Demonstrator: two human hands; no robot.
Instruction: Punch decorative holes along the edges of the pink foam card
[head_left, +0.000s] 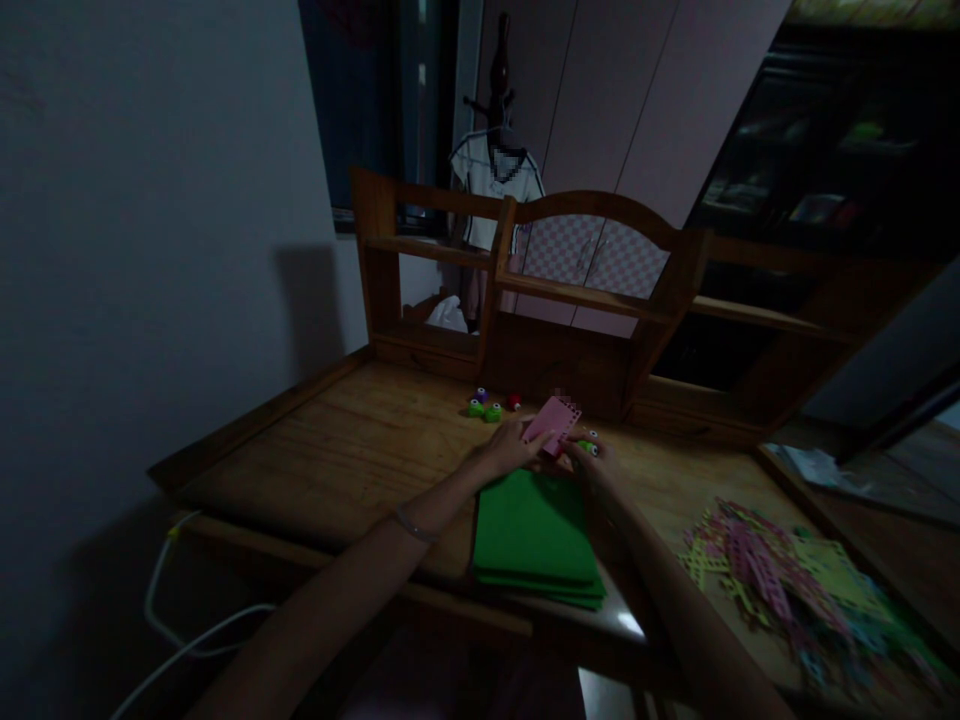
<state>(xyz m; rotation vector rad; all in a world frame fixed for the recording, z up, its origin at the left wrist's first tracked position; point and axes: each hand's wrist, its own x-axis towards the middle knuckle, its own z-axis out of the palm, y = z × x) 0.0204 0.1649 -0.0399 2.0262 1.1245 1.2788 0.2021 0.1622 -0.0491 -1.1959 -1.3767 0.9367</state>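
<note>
A small pink card with holes along its far edges is held up over the desk. My left hand is closed on its left side, with the thumb lying across it. At its lower right edge, the fingers of my right hand are closed around a small red thing, mostly hidden. Just beyond the right hand lies a green piece with eye-like white spots. Below both hands rests a stack of green sheets.
Small green eyed pieces, a purple one and a red one sit farther back on the wooden desk. At right lies a pile of cut-out colored strips. A wooden shelf rises behind.
</note>
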